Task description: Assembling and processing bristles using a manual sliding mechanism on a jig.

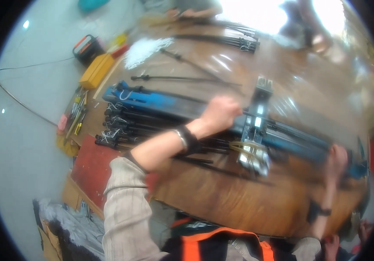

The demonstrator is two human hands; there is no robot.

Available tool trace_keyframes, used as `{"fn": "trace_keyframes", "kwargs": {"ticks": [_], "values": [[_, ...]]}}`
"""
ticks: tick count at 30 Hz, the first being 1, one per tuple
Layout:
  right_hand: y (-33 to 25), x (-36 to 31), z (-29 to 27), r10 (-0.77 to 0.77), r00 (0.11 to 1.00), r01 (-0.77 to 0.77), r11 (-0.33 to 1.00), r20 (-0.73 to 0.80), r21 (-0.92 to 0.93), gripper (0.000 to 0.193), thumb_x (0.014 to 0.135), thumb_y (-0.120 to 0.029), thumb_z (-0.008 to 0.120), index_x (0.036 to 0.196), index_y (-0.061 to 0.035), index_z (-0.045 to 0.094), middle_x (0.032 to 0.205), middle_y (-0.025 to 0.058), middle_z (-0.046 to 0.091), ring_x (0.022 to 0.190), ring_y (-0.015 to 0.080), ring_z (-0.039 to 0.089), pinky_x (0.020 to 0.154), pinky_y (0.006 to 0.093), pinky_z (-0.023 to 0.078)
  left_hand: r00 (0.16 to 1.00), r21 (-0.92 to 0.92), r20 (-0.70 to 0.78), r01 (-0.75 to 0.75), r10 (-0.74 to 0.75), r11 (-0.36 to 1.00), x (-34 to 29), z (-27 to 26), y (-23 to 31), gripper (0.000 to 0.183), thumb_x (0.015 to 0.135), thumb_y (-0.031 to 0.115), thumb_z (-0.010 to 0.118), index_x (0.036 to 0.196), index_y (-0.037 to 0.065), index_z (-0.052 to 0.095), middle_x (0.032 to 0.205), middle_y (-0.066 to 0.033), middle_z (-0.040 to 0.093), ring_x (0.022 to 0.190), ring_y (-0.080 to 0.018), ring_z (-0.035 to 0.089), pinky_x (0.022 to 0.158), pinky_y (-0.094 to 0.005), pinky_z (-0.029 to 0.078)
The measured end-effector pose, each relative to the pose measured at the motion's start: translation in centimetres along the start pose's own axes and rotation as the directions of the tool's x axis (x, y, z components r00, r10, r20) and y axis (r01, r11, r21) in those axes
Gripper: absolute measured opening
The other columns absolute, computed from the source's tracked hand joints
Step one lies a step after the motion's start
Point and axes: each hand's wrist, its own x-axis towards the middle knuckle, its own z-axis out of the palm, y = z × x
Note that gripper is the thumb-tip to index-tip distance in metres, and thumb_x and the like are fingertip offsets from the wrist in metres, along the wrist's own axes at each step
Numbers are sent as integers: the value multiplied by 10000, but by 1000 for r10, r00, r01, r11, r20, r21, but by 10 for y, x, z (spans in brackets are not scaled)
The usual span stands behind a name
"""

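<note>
A long blue metal fixture (163,101) lies across the table, with a bright metal clamp block (256,122) set over it. My left hand (221,114) is closed in a fist above the fixture, just left of the block. A thin black rod (291,128) runs from that fist through the block toward the right. At its far right end my right hand (337,160) is closed around it; motion blurs the fingers. Tan cord or tubing (243,147) loops beside the block's near end.
Several black rods (126,124) tied with white strings lie near the fixture's left end. More rods (234,41) lie at the back. Hand tools (79,111), a yellow box (96,71) and white ties (145,51) line the left side. Other people's hands (322,43) show beyond.
</note>
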Motion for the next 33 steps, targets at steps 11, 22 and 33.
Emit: {"fn": "trace_keyframes", "kwargs": {"ticks": [11,22,33], "values": [[-60,-7,-8,-19,1000,19,999,-10,34,279,866,-45,647,1144,-49,672,1210,83,677,1255,308,533,1087,438,331,993,-114,-118,-18,4,993,-5,8,-1,108,878,199,649,827,105,664,768,-67,600,751,-276,580,661,-395,416],[-145,-45,-4,-81,996,64,943,38,328,272,855,-106,667,1124,-65,677,984,90,705,953,284,633,919,417,388,969,123,189,139,-161,983,10,-4,14,131,916,170,561,839,68,589,745,-173,629,748,-389,624,642,-478,467],[-162,-36,29,-13,989,-93,708,145,700,166,834,-126,696,978,-55,653,813,151,615,800,339,594,677,451,482,995,178,101,-30,12,984,6,12,19,49,879,111,579,834,95,574,753,-118,621,725,-323,612,653,-443,448]]}}
